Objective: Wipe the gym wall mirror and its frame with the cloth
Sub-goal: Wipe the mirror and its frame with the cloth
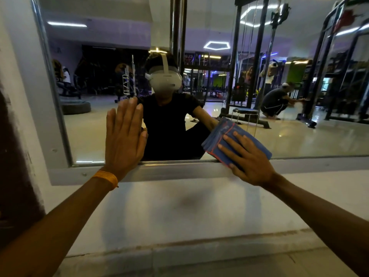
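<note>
The wall mirror fills the upper part of the head view, edged by a grey metal frame along its bottom and left side. My left hand lies flat on the glass near the lower edge, fingers straight and pointing up. My right hand presses a folded blue cloth with red stitching against the glass, right at the bottom frame. Its fingers are spread and straight over the cloth. Part of the cloth is hidden under that hand.
A white wall runs below the frame down to a ledge and the floor. A dark brown patch covers the wall at the left. The glass reflects gym machines, a stool and people farther back.
</note>
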{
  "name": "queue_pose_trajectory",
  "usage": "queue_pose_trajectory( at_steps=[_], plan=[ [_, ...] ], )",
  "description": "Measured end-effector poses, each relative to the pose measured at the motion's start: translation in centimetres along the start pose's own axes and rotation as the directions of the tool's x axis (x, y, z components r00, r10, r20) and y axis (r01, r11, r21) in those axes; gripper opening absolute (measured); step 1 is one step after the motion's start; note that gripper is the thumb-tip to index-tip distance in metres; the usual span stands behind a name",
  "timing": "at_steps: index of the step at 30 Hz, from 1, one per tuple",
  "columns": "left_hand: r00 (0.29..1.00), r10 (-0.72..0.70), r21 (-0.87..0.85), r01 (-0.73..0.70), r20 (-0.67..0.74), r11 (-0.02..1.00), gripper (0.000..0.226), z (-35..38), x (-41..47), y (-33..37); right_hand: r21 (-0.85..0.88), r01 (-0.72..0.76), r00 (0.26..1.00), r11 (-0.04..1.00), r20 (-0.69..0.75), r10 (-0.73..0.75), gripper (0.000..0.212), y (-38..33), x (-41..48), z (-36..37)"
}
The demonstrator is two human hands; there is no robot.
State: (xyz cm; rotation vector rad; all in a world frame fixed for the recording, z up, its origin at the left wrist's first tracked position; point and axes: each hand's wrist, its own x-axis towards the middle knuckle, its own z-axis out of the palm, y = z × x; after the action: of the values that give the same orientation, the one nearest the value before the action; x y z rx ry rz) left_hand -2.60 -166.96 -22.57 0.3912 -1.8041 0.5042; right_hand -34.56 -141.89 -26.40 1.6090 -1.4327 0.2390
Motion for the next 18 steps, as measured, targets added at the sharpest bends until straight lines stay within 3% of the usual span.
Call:
queue_pose_trajectory(
  at_steps=[2, 6, 9, 12, 13, 15, 16, 17, 18],
  plan=[
    [0.999, 0.042, 0.0, -0.042, 0.014, 0.999, 0.064, 0.3, 0.9, 1.0, -0.02, 0.014, 1.0, 1.0, -0.016, -0.014, 0.061, -1.1, 0.5, 0.3],
    [0.997, 0.058, 0.026, -0.059, 0.053, 0.998, 0.062, 1.4, 2.2, 1.9, 0.001, 0.181, 0.983, 0.983, 0.006, -0.181, 0.06, -4.4, 4.6, 1.2],
    [0.996, 0.066, 0.048, -0.069, 0.061, 0.996, 0.064, 1.7, 2.1, 1.9, 0.036, 0.191, 0.981, 0.981, 0.034, -0.192, 0.06, -2.2, 4.0, 0.1],
    [0.998, 0.037, 0.017, -0.037, 0.048, 0.999, 0.064, 2.0, 2.0, 2.5, 0.062, -0.056, 0.998, 0.996, -0.011, 0.057, 0.062, 1.2, 1.2, -1.9],
    [0.999, 0.022, 0.001, -0.022, 0.045, 1.0, 0.065, 2.1, 2.0, 3.0, 0.085, -0.204, 0.977, 0.975, -0.054, 0.209, 0.064, 1.9, 0.9, -2.5],
    [0.999, -0.009, -0.039, 0.011, 0.045, 0.999, 0.067, 2.2, 2.2, 3.8, 0.173, -0.468, 0.854, 0.867, -0.163, 0.494, 0.066, 1.1, 2.4, -2.9],
    [0.999, -0.019, -0.053, 0.021, 0.041, 0.998, 0.067, 2.3, 2.4, 4.2, 0.212, -0.528, 0.801, 0.822, -0.198, 0.565, 0.067, -0.3, 4.1, -2.6],
    [0.999, -0.014, -0.056, 0.017, 0.04, 0.998, 0.067, 2.3, 2.6, 4.4, 0.227, -0.533, 0.792, 0.815, -0.204, 0.575, 0.068, -1.9, 6.0, -2.2],
    [0.999, 0.007, -0.051, -0.004, 0.043, 0.999, 0.066, 2.4, 2.9, 4.5, 0.211, -0.484, 0.829, 0.849, -0.198, 0.522, 0.068, -3.4, 7.6, -1.7]
  ],
)
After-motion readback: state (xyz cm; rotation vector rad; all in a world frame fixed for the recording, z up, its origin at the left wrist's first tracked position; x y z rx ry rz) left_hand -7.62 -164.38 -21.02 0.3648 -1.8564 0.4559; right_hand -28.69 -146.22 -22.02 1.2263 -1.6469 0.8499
